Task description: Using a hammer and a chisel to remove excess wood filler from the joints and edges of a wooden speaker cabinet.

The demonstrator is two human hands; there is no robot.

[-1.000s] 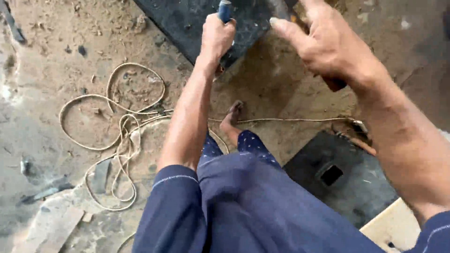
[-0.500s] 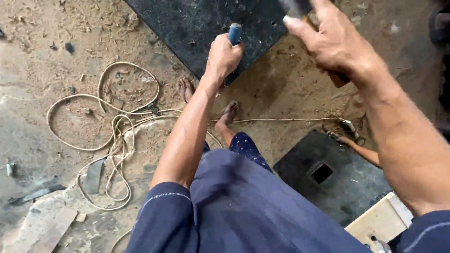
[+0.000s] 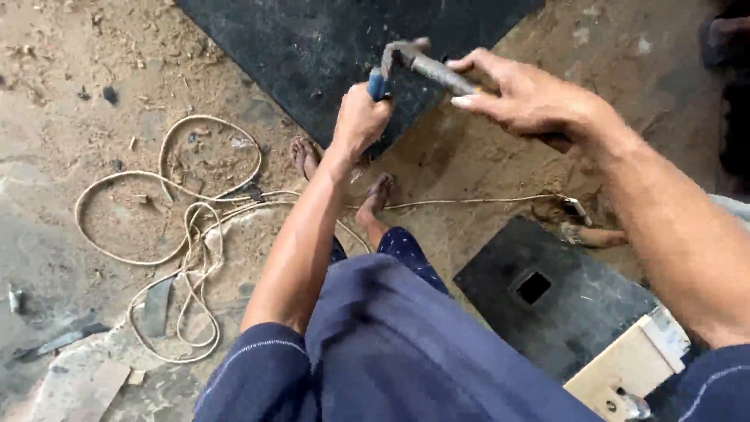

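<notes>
Grey metal tool point(image 3: 426, 64) held above the large black board point(image 3: 312, 47): right hand point(image 3: 531, 98) clamped on its shaft, left hand point(image 3: 359, 117) clamped on a blue handle point(image 3: 377, 84). Below: 2 bare feet point(image 3: 375, 195), coiled cord point(image 3: 187, 227), small black board with square hole point(image 3: 547, 297).

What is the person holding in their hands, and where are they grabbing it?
The left hand grips a blue handle by its lower end. The right hand pinches the grey metal bar at its near end.

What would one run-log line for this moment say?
left hand: grips blue-handled tool | right hand: holds grey metal bar | below: large black flat board
</notes>
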